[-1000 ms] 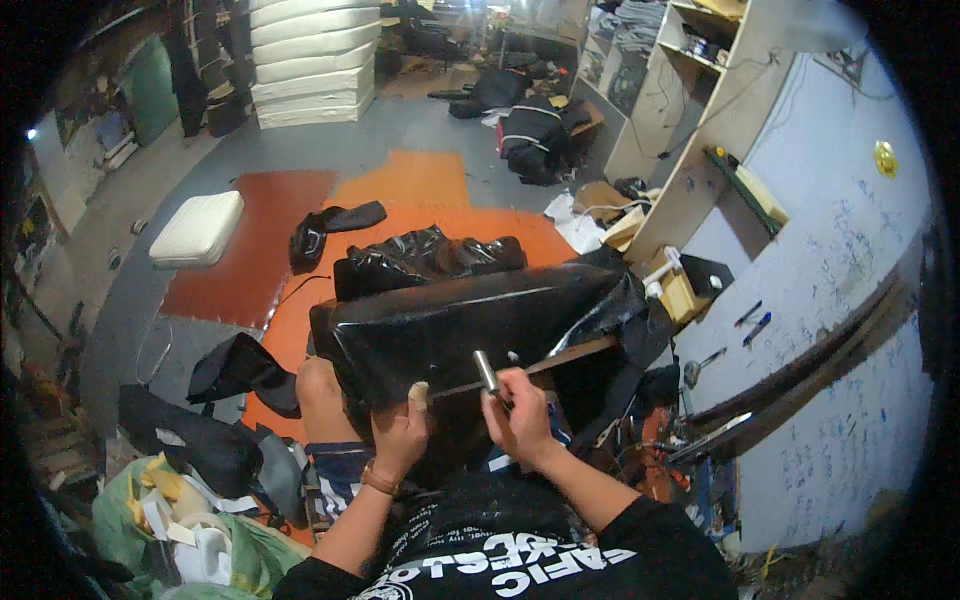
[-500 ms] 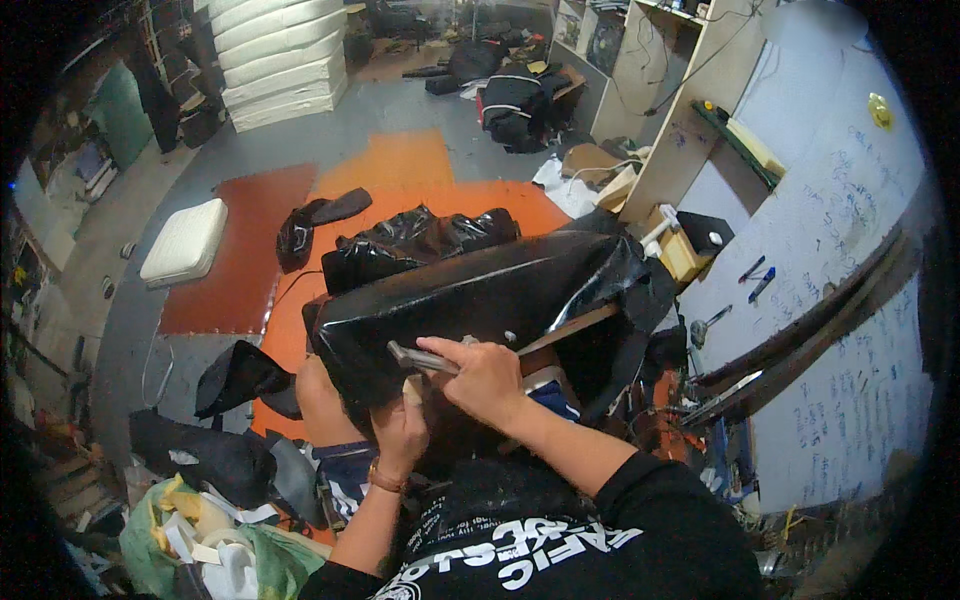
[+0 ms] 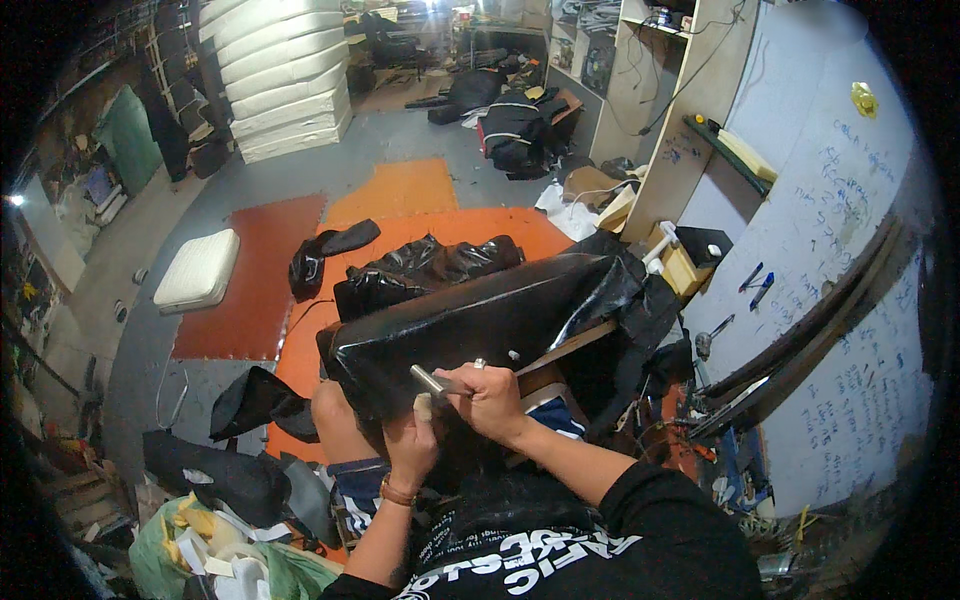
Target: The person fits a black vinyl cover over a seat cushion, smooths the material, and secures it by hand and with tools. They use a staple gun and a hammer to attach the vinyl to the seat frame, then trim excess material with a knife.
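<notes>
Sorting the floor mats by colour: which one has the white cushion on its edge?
The dark red mat on the left; the white cushion overlaps its left edge. The orange mats carry none.

A yellow round label (image 3: 864,99) sticks high on the scribbled white wall (image 3: 850,260).

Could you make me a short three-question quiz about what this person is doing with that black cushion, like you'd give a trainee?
1. True or false: the right hand holds a slim metal tool against the black vinyl-covered seat pad.
2. Where is the left hand? A) on the white cushion on the floor; B) gripping the near lower edge of the black cover, below the tool; C) raised in the air.
3. What does the seat pad rest on at its near end?

Key
1. True.
2. B.
3. The person's lap; a bare knee shows under its left corner.
</notes>
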The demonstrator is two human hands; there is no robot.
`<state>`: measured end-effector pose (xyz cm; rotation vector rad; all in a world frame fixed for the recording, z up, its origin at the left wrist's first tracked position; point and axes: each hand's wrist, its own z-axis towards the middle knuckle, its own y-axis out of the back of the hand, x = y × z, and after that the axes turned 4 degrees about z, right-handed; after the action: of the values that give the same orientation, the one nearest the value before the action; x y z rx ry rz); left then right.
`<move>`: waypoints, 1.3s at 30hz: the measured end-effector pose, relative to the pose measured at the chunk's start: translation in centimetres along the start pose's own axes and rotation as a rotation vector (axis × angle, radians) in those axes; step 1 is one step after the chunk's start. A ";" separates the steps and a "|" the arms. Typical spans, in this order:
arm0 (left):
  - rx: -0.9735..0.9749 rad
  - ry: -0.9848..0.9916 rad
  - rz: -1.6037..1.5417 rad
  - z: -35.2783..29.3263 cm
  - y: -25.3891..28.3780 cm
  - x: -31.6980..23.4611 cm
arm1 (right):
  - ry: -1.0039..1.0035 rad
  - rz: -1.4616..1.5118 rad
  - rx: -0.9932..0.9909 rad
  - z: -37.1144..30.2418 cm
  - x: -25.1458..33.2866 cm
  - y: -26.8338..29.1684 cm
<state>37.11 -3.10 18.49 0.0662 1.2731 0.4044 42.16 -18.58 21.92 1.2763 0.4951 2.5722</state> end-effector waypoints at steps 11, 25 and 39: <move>-0.025 0.033 -0.036 -0.4 -0.4 1.1 | -0.063 0.158 0.049 0.5 0.5 0.7; -0.005 -0.012 -0.042 -0.3 -0.5 1.4 | -0.028 -0.013 0.107 0.4 1.0 1.5; 0.002 0.071 0.009 -0.5 -0.2 0.6 | -0.545 0.298 0.432 3.2 0.4 2.0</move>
<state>36.81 -3.19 17.74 0.0592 1.3434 0.4161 44.37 -19.65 24.85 2.2556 0.8168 2.2357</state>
